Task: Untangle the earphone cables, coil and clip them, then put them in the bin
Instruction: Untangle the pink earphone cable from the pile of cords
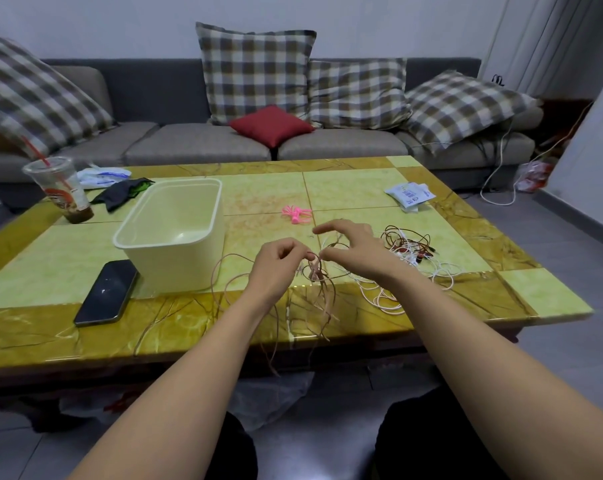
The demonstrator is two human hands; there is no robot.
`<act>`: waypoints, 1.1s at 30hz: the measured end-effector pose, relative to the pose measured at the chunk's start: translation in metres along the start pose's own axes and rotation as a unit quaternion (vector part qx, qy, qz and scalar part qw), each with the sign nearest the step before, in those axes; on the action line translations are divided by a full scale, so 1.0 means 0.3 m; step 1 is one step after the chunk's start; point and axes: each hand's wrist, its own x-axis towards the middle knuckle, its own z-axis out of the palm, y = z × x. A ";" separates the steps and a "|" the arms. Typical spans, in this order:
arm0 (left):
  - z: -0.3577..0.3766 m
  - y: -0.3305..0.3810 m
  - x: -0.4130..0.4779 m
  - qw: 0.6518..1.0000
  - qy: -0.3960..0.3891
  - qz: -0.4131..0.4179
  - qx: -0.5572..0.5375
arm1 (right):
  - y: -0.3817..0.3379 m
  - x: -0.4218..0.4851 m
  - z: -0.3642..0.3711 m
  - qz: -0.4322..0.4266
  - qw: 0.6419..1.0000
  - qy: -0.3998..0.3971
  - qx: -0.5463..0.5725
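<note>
A thin pinkish-brown earphone cable hangs in loose loops over the table's front edge. My left hand pinches it near its top, fingers curled. My right hand is just to the right, thumb and forefinger spread apart above the same cable; whether they touch it is unclear. A tangled heap of red and white earphone cables lies on the table behind my right wrist. The cream plastic bin stands to the left with nothing in it. Pink cable clips lie behind my hands.
A black phone lies in front of the bin. A plastic cup with a red straw and a dark cloth are at the back left. White packets sit at the back right. A sofa with cushions stands beyond the table.
</note>
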 end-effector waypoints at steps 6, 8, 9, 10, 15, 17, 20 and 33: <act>0.003 0.008 0.006 0.998 0.049 0.008 -0.025 | 0.026 0.001 0.030 -0.018 0.992 -0.116 0.045; 0.000 0.004 0.012 0.996 0.080 0.001 -0.032 | 0.060 0.013 0.034 -0.013 0.993 -0.109 -0.049; -0.001 0.002 0.016 0.995 0.096 -0.003 -0.036 | 0.068 0.014 0.032 -0.010 0.989 -0.113 -0.091; -0.003 -0.006 0.021 0.993 0.114 -0.008 -0.037 | 0.076 0.015 0.031 -0.009 0.987 -0.119 -0.106; -0.028 -0.053 0.047 0.983 0.179 -0.041 0.008 | 0.040 -0.007 0.001 -0.034 0.989 -0.137 0.050; -0.040 -0.073 0.053 0.980 0.179 -0.053 0.063 | 0.035 -0.009 0.001 -0.040 0.988 -0.126 0.074; -0.047 -0.097 0.048 0.969 0.149 -0.070 0.185 | 0.047 -0.008 0.005 -0.043 0.990 -0.115 0.067; 0.024 -0.099 0.028 0.953 -0.108 0.099 0.265 | 0.058 -0.008 0.032 -0.022 0.991 -0.126 0.039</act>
